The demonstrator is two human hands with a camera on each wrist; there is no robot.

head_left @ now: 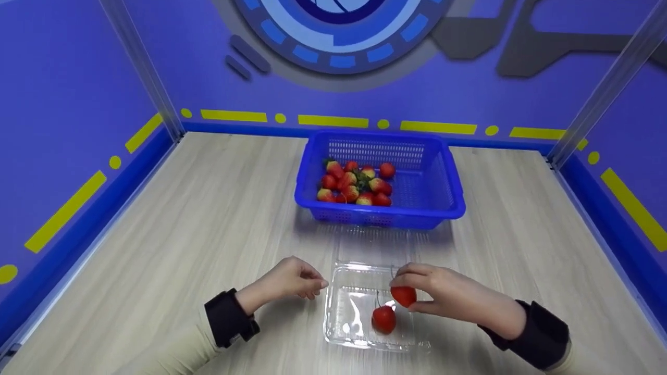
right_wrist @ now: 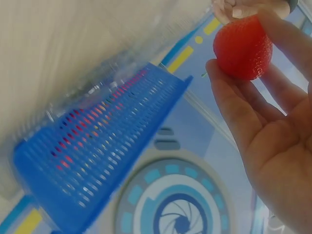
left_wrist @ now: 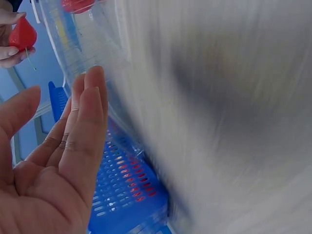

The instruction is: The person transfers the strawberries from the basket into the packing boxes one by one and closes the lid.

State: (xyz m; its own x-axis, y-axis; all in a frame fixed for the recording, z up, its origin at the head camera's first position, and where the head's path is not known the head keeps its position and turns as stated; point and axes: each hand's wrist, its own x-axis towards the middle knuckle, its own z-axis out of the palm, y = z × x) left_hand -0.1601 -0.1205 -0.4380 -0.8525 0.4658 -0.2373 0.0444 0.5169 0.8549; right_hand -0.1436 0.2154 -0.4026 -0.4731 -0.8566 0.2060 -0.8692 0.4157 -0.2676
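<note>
My right hand [head_left: 443,291] pinches a red strawberry [head_left: 404,296] between thumb and fingers, over the right side of a clear plastic clamshell box [head_left: 341,325]. In the right wrist view the strawberry's [right_wrist: 243,48] seeded skin shows, its tip toward the camera. A second red strawberry [head_left: 384,319] with a thin stem lies inside the box. Just off the box's left edge is my left hand [head_left: 292,278], holding nothing. Its fingers [left_wrist: 80,141] are relaxed and nearly straight in the left wrist view, thumb apart.
Behind the clamshell stands a blue perforated basket [head_left: 380,213] with several red and pale-tipped strawberries [head_left: 348,181] heaped toward its left. The box's transparent lid [head_left: 385,239] lies folded back toward the basket. Blue-purple panels [head_left: 333,99] enclose the wooden table [head_left: 224,208] at back and sides.
</note>
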